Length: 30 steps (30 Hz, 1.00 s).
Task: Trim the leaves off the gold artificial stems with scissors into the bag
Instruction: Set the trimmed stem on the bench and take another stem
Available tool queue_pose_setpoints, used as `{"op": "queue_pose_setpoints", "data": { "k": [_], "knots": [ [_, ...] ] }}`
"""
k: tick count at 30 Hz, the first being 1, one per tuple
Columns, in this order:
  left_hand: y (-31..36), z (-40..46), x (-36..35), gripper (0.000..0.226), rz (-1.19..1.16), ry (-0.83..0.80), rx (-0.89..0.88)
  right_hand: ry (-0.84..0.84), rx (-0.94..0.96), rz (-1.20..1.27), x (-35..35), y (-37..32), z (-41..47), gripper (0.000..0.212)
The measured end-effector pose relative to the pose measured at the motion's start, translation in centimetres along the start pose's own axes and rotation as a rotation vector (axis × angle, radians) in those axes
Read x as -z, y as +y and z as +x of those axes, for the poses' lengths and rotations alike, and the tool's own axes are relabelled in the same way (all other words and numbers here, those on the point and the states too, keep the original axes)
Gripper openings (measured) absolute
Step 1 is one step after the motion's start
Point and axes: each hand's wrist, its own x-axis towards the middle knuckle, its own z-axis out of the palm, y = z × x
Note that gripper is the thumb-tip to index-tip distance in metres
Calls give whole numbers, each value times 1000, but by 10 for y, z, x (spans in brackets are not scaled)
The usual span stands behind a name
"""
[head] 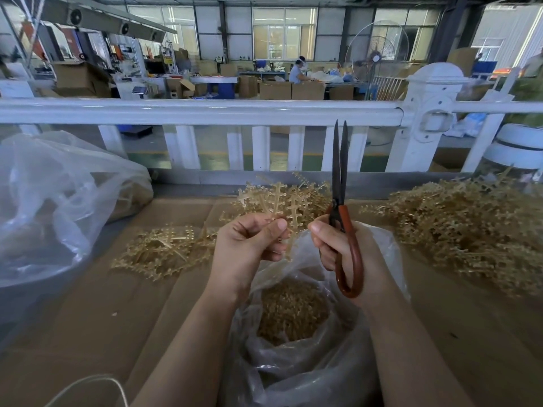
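My left hand pinches a gold artificial stem by its lower end, its branched top fanning upward above the bag. My right hand grips red-handled scissors, their dark blades almost closed and pointing straight up just right of the stem. Below both hands sits a clear plastic bag, open, with gold cut pieces piled inside. A big heap of gold stems lies to the right. A flatter pile of gold stems lies to the left.
The work surface is brown cardboard. A large crumpled clear plastic bag bulges at the left. A white railing runs across behind the table. A white cord loops at the bottom left.
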Motion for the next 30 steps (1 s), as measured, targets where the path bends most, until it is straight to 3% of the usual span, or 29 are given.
{"op": "queue_pose_setpoints", "data": {
  "k": [10, 17, 22, 24, 30],
  "knots": [
    [3, -1, -1, 8, 29, 59, -44, -26, -70, -55, -4, -2, -2, 23],
    [-1, 1, -1, 40, 89, 35, -219, -27, -70, -60, -10, -1, -4, 35],
    [-4, 1, 0, 39, 159, 8, -322, -60, -66, -141, -9, -3, -5, 24],
    [-5, 2, 2, 42, 145, -5, -332, -56, -85, -138, -9, -3, -4, 15],
    [-8, 3, 1, 42, 123, 5, -270, 18, -86, 21, -12, -3, -2, 29]
  ]
}}
